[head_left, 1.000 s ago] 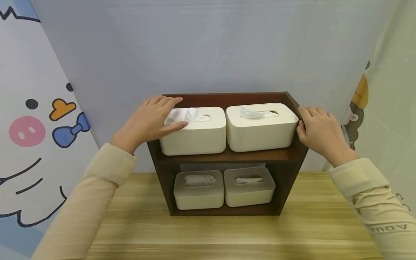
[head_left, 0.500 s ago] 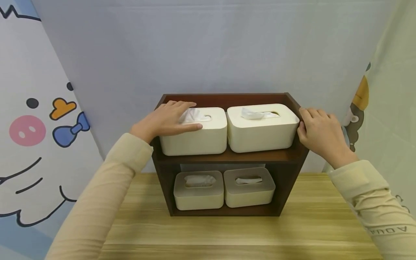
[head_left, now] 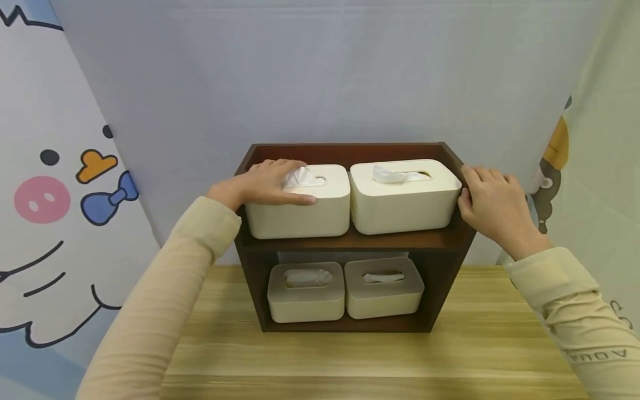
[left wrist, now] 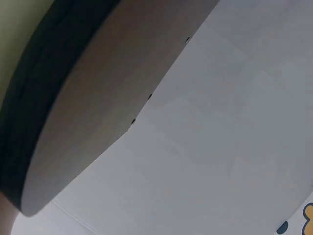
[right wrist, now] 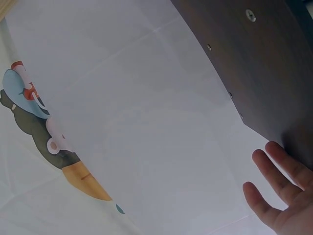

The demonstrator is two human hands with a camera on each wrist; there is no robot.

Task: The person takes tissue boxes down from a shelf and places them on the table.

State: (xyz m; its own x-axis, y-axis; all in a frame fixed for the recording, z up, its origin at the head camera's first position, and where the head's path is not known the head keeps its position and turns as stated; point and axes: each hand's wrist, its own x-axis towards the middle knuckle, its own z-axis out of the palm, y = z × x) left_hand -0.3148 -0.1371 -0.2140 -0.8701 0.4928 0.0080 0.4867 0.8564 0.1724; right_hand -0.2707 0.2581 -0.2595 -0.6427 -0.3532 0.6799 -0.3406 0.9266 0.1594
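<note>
While the right hand (head_left: 497, 206) grips the shelf (head_left: 350, 248), the left hand (head_left: 262, 185) spans a tissue box (head_left: 305, 221)

Head view: the left fingers (head_left: 277, 169) lie fairly straight across this box, upper tier, left side; whether they press cannot be told. Straightening it seems the step in hand; a gentle nudge seems called for next. Left wrist view: no fingers clear. Right wrist view: three fingers (right wrist: 275, 175), loosely bent, at the shelf's outer side.

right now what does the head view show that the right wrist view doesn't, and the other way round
Only the head view shows four tissue boxes, the left hand and the table. Only the right wrist view shows a screw on the outer side of the shelf. Both show the right hand, the shelf and the pale cloth.
</note>
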